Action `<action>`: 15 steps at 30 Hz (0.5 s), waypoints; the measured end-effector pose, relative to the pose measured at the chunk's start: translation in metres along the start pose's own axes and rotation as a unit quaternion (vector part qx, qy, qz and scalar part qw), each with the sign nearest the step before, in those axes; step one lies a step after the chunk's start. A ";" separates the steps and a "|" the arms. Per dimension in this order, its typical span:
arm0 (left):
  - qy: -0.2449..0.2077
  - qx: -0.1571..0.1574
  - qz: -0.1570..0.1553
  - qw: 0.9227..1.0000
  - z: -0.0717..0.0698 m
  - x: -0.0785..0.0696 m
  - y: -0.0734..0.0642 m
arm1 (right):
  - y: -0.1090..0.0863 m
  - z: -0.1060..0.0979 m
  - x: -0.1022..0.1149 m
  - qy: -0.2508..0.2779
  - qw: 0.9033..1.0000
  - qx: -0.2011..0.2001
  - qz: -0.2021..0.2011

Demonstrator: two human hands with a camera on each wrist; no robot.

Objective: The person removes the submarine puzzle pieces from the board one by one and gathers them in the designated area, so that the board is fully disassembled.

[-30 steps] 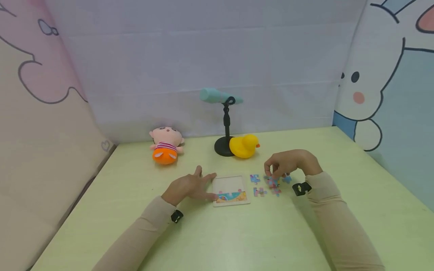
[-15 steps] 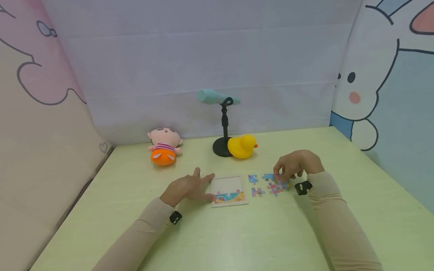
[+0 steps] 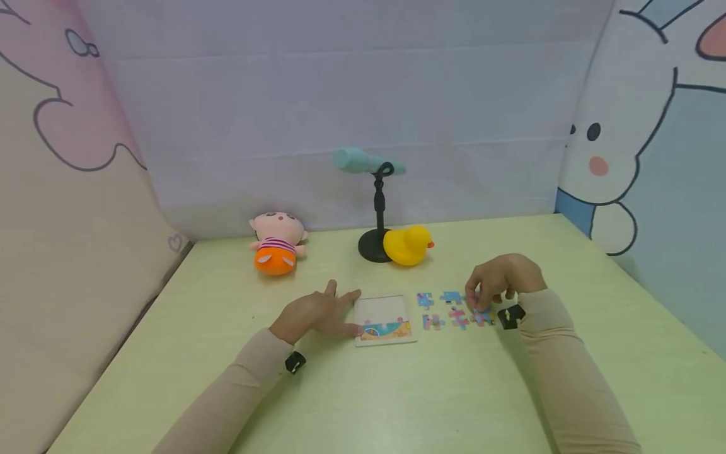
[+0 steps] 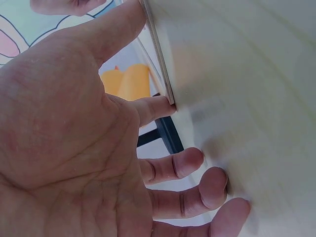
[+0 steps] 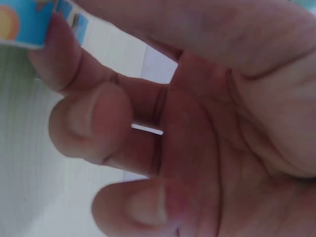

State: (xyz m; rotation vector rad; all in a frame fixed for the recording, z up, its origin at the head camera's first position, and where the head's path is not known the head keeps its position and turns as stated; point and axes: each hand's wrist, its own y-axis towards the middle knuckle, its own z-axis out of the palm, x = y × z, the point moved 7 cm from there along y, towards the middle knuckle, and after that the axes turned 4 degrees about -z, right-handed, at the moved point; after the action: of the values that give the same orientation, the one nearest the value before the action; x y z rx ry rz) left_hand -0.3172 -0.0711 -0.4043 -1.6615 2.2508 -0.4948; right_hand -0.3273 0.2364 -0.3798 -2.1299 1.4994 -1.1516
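Observation:
My left hand (image 3: 314,313) lies at the left side of a shallow puzzle tray (image 3: 411,317). Thumb and index finger are spread apart, touching its edge. A strip of picture pieces fills the tray's near part; pale board shows behind it. In the left wrist view the tray's thin edge (image 4: 160,59) meets the index fingertip, and the other fingers reach down beside it. My right hand (image 3: 499,279) pinches a jigsaw piece (image 3: 482,317) at the right of the loose pieces. The right wrist view shows a blue and orange piece (image 5: 22,24) at the fingertips, with the remaining fingers curled.
Loose jigsaw pieces (image 3: 433,322) lie in two rows right of the tray. Behind stand a yellow toy duck (image 3: 408,246), a black stand (image 3: 379,211) bearing a mint-green microphone-like object (image 3: 360,161), and a plush doll (image 3: 276,244). A pale cloth (image 3: 272,126) hangs behind the table.
My right hand has shifted right with the pinched jigsaw piece, and the loose pieces left of it now show separately. My left hand stays at the tray.

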 end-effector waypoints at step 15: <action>-0.013 0.009 -0.003 1.000 0.001 0.001 -0.001 | -0.002 -0.002 -0.003 0.023 1.000 -0.008 0.007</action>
State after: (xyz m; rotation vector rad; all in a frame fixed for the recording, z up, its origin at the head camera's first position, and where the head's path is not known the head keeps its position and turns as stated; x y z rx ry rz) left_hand -0.3163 -0.0719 -0.4046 -1.6569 2.2173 -0.4909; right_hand -0.3277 0.2403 -0.3782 -2.1150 1.5462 -1.1955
